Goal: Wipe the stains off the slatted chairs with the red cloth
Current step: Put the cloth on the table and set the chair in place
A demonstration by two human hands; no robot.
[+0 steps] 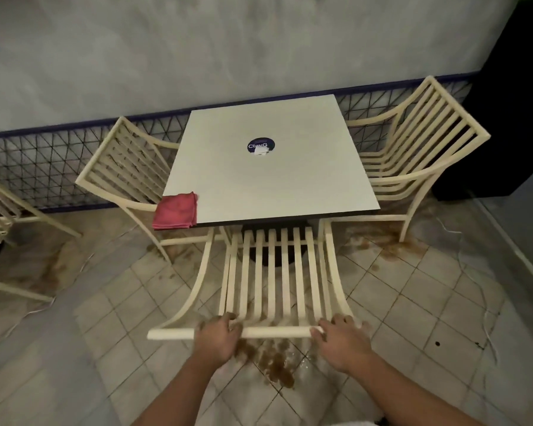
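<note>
Cloth, red and folded flat, overhangs the near-left corner of the surface while I see the left hand and right hand gripping the top rail of the cream slatted chair.

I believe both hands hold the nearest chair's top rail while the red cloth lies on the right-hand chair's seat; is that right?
Not quite: the head view shows the red cloth on the near left corner of the table, overhanging its edge. The left hand and right hand do hold the nearest chair's top rail.

a round dark sticker on the table reads "clayg".
</note>
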